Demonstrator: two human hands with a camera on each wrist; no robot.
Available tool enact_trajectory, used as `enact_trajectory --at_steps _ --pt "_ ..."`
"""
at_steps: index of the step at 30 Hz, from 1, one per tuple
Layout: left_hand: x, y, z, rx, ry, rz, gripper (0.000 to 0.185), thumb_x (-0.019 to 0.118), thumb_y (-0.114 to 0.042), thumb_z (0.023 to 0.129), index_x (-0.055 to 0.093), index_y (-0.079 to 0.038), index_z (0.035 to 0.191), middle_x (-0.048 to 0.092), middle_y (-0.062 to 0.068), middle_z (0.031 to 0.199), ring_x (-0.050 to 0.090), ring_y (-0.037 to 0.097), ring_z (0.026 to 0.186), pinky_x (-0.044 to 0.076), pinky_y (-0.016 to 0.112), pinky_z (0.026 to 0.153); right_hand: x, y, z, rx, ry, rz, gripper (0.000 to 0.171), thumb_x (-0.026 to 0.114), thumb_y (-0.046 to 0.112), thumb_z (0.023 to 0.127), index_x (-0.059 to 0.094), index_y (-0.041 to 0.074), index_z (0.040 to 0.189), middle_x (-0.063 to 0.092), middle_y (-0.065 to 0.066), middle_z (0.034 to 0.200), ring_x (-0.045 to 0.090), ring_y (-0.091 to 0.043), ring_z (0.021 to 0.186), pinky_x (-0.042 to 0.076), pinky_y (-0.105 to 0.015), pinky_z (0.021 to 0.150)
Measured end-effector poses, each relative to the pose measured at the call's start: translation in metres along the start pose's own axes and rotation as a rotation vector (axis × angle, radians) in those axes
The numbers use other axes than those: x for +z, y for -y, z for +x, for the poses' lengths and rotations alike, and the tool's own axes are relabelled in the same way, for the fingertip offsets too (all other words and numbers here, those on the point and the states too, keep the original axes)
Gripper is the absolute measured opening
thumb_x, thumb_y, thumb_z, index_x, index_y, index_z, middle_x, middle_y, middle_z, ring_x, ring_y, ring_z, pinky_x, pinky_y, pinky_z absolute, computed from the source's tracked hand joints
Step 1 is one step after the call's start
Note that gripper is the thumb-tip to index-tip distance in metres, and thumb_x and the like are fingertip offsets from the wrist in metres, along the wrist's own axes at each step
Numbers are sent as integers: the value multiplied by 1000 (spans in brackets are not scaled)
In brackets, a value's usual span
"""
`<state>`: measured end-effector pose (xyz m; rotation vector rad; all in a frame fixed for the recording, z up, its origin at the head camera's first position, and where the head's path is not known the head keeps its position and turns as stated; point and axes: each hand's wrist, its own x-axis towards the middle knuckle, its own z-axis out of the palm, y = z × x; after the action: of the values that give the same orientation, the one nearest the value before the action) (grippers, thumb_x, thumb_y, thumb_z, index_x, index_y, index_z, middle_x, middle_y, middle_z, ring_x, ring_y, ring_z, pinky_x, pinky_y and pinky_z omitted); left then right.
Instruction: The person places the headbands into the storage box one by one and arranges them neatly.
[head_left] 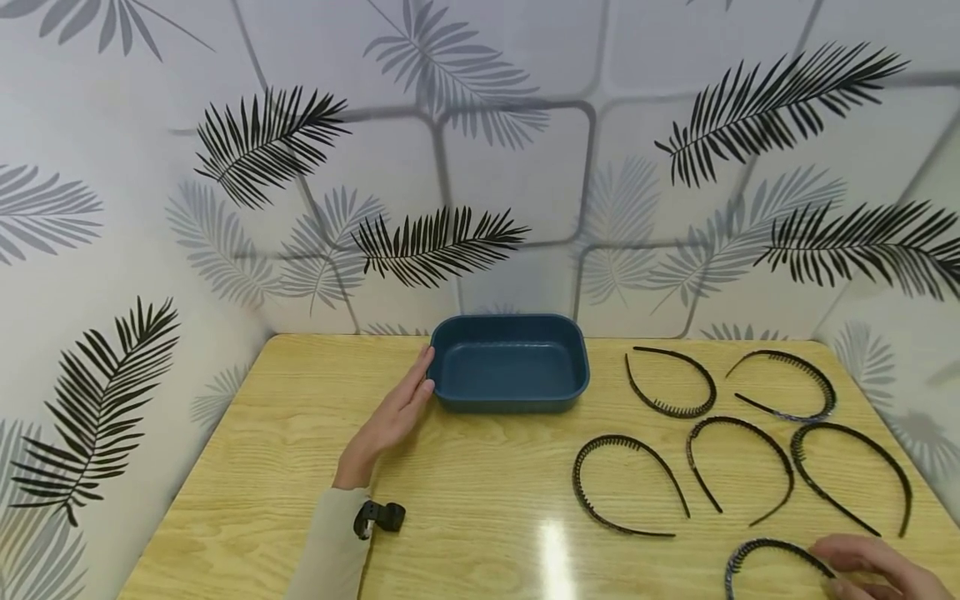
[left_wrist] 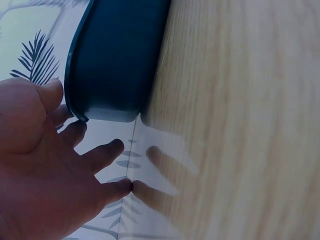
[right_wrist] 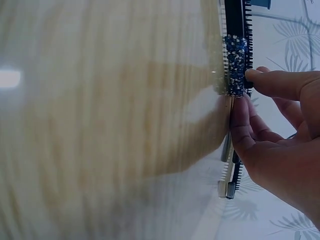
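Pinching a band [right_wrist: 235, 65] in my right fingers [right_wrist: 241, 122], near right of the table [head_left: 465, 500]; can't tell whether it's fully lifted. Risk, I'd judge: a small grip on a thin arm could let it twist free, or its teeth snag a neighbour if dragged sideways. Left fingers [left_wrist: 105, 155] extended, grasping nothing, touching the tray [head_left: 510, 405] at its left end; a hard push might slide it. Tray: nothing visible inside. Five other bands [head_left: 577, 482] lie loose, outside it.
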<state>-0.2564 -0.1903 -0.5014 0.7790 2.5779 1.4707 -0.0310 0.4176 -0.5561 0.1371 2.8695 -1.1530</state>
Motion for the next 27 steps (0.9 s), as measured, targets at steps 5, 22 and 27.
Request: enact_trajectory --at_steps 5,22,27 --pt "0 -2 -1 -7 5 13 58 34 -17 115 9 -1 164 -1 14 171 0 35 157 10 57 124 1 7 -6 -85 -12 53 24 75 7 94 73 0 117 67 15 108 59 9 95 57 -25 64" --pt "1 -8 1 -24 17 14 58 35 -12 114 8 2 163 -2 17 170 2 38 156 11 59 123 -11 25 0 57 67 38 35 73 -5 89 67 -12 122 71 4 104 62 3 82 58 -27 67" --pt "2 -5 0 -12 11 -4 59 38 -13 114 9 0 164 0 16 171 3 38 156 12 59 123 -21 26 2 21 121 8 36 74 0 91 67 -13 123 73 -2 107 62 5 84 58 -26 68"
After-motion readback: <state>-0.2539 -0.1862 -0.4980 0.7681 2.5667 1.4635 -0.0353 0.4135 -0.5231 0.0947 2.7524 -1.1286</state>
